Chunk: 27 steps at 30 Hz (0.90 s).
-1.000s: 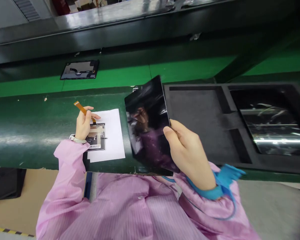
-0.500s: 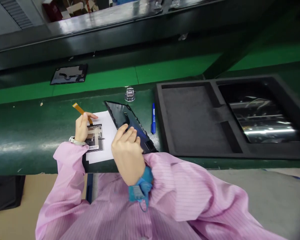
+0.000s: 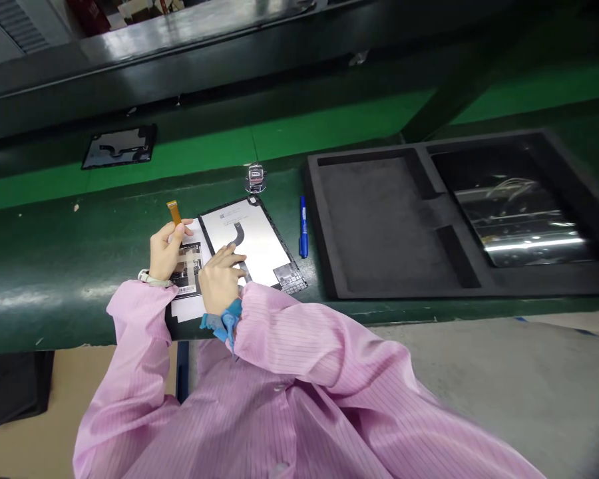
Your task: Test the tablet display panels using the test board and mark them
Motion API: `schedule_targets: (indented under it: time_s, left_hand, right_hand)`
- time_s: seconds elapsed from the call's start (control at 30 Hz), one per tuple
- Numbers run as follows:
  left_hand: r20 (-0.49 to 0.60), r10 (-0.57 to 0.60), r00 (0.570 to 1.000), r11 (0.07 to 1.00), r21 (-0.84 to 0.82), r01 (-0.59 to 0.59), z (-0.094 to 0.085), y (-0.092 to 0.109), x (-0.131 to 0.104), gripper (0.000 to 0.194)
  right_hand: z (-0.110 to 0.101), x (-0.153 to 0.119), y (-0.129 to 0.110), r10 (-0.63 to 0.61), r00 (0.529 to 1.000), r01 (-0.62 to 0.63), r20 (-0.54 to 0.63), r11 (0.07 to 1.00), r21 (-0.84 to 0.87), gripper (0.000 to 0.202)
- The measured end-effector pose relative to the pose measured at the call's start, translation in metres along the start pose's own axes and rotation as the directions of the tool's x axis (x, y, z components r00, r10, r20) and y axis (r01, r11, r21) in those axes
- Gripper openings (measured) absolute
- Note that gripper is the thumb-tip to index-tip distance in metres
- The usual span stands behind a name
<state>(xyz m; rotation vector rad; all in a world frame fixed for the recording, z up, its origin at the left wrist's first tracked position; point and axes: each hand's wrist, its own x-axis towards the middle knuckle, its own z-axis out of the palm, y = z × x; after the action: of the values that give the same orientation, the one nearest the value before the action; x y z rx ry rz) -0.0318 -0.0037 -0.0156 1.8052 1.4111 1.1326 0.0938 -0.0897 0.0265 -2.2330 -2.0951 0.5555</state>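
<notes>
My left hand (image 3: 166, 251) pinches an orange flex cable (image 3: 174, 211) whose end sticks up above the fingers. Below that hand, a dark printed panel (image 3: 192, 267) lies on a white sheet (image 3: 190, 308). To its right a screen panel (image 3: 259, 243) rests with its bright white back up and a black curved ribbon (image 3: 237, 234) on it. My right hand (image 3: 221, 279) lies over the panel's lower left part, fingers spread and holding nothing visible.
A blue marker (image 3: 303, 229) and a small metal counter (image 3: 255, 178) are near the panel. On the right sits a black foam tray (image 3: 322, 226) holding a glossy dark screen (image 3: 519, 206). Another panel (image 3: 120, 146) lies at the back left.
The screen panel has gone from tilted to lying down, its white back now showing. My right hand has moved left and its fingers have spread. The orange cable now points more upright.
</notes>
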Motion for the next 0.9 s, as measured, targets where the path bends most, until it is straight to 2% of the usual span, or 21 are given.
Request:
schedule_targets:
  time_s: [0.13, 0.2, 0.3, 0.37, 0.47, 0.57, 0.77, 0.83, 0.9]
  left_hand:
    - [0.039, -0.015, 0.999, 0.992, -0.124, 0.020, 0.000, 0.005, 0.003, 0.038]
    - [0.049, -0.008, 0.999, 0.996, -0.089, 0.012, 0.000, 0.010, 0.004, 0.034]
    - [0.039, -0.010, 0.999, 1.000, 0.008, 0.010, 0.002, 0.017, 0.005, 0.040]
    - [0.013, -0.005, 1.000, 0.998, 0.060, 0.004, 0.004, 0.020, 0.004, 0.042]
    - [0.005, 0.026, 1.000, 0.996, 0.084, -0.027, 0.007, 0.021, 0.001, 0.033]
    - [0.009, 0.064, 0.998, 0.994, 0.085, -0.065, 0.010, 0.023, -0.004, 0.025]
    - [0.076, 0.086, 0.993, 0.989, 0.114, -0.094, 0.013, 0.031, -0.010, 0.026]
    - [0.116, 0.094, 0.989, 0.988, 0.114, -0.107, 0.015, 0.033, -0.011, 0.020]
    - [0.145, 0.105, 0.984, 0.985, 0.120, -0.123, 0.016, 0.034, -0.013, 0.015]
  right_hand:
    - [-0.006, 0.002, 0.014, -0.096, 0.995, 0.095, 0.010, 0.995, 0.021, 0.058]
    - [-0.013, 0.007, 0.029, -0.162, 0.987, 0.162, 0.013, 0.986, 0.044, 0.053]
    - [-0.024, 0.023, 0.061, -0.267, 0.963, 0.268, -0.022, 0.960, 0.077, 0.049]
    - [-0.026, 0.035, 0.082, -0.308, 0.951, 0.311, -0.043, 0.942, 0.124, 0.060]
    - [-0.021, 0.048, 0.103, -0.336, 0.942, 0.330, 0.000, 0.926, 0.182, 0.074]
    - [-0.013, 0.050, 0.111, -0.345, 0.939, 0.339, -0.006, 0.919, 0.201, 0.075]
    - [-0.005, 0.047, 0.116, -0.363, 0.926, 0.376, -0.102, 0.870, 0.320, 0.070]
    - [-0.002, 0.047, 0.116, -0.345, 0.929, 0.370, -0.138, 0.827, 0.423, 0.066]
    - [0.002, 0.046, 0.116, -0.291, 0.936, 0.350, -0.197, 0.722, 0.597, 0.066]
